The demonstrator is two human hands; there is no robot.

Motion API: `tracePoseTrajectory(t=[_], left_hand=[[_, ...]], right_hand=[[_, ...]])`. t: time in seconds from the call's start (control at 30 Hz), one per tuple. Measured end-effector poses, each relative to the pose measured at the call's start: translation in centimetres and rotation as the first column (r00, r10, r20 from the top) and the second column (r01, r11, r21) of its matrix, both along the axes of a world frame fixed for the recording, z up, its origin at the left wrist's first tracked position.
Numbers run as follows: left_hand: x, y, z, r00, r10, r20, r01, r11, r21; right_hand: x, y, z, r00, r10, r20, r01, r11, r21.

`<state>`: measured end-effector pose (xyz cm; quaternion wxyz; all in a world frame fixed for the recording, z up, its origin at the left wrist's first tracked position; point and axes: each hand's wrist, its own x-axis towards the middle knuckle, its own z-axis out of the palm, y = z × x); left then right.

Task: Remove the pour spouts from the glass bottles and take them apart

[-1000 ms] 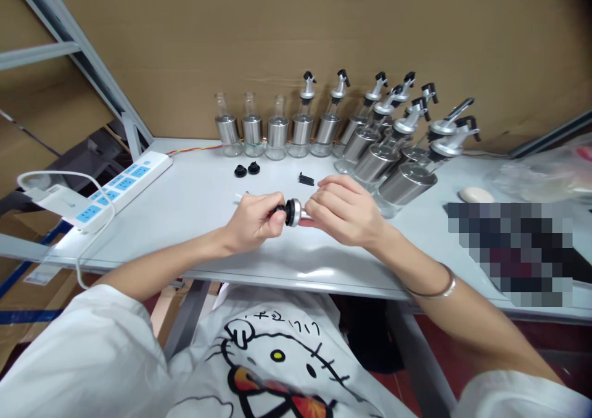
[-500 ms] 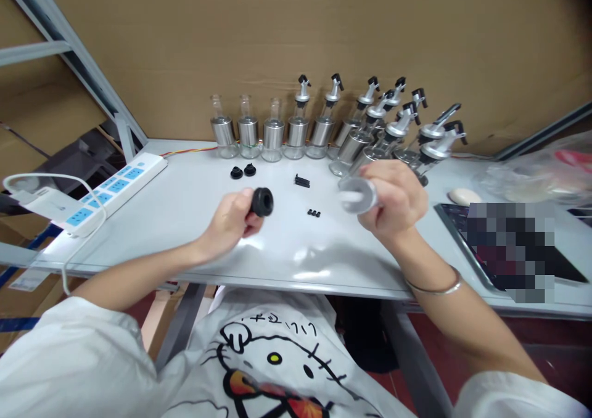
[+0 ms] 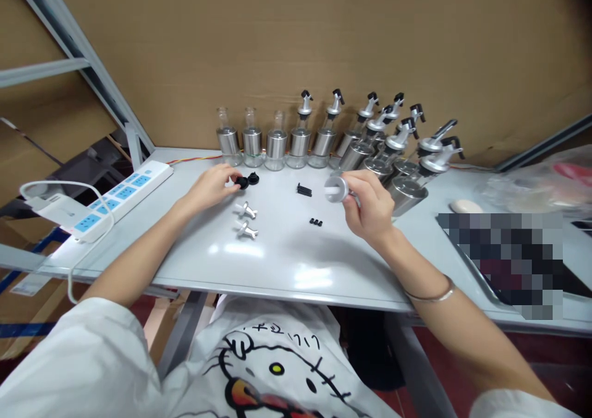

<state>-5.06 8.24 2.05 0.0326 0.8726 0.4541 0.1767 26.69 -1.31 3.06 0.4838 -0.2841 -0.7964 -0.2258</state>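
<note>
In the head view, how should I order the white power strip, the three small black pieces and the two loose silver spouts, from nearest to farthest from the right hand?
From the right hand:
1. Three small black pieces: just to its left.
2. Two loose silver spouts: farther left, lying one above the other in the picture.
3. White power strip: farthest left.

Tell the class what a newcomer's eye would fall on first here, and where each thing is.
Likely first is the crowd of glass and metal bottles along the back of the table, most topped with spouts, the three leftmost with bare necks. Next is the silvery disc-shaped part in the right hand, held above the table. The left hand has its fingertips at a black stopper, farther left.
</note>
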Motion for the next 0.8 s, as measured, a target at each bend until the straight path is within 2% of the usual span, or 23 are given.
tracePoseTrajectory(t=[0.17,0.37,0.57,0.8], left_hand=[[-0.2,0.2,-0.7,0.984,-0.064,-0.165,0.07,0.997,0.028],[-0.1,0.1,-0.6,0.961,-0.063,-0.268,0.074,0.997,0.031],[0.5,-0.1,-0.6,0.965,-0.038,-0.26,0.056,0.997,0.061],[0.5,0.1,-1.0,0.983,-0.045,-0.176,0.048,0.999,0.013]], right_hand=[[-0.3,-0.1,0.1,0.999,0.04,-0.009,-0.04,0.999,-0.019],[-1.1,-0.9,0.2,0.994,0.102,0.043,-0.101,0.995,-0.025],[-1.6,-1.3,0.4,0.99,0.133,0.038,-0.135,0.99,0.043],[-1.6,-1.3,0.3,0.988,0.145,0.049,-0.146,0.989,0.019]])
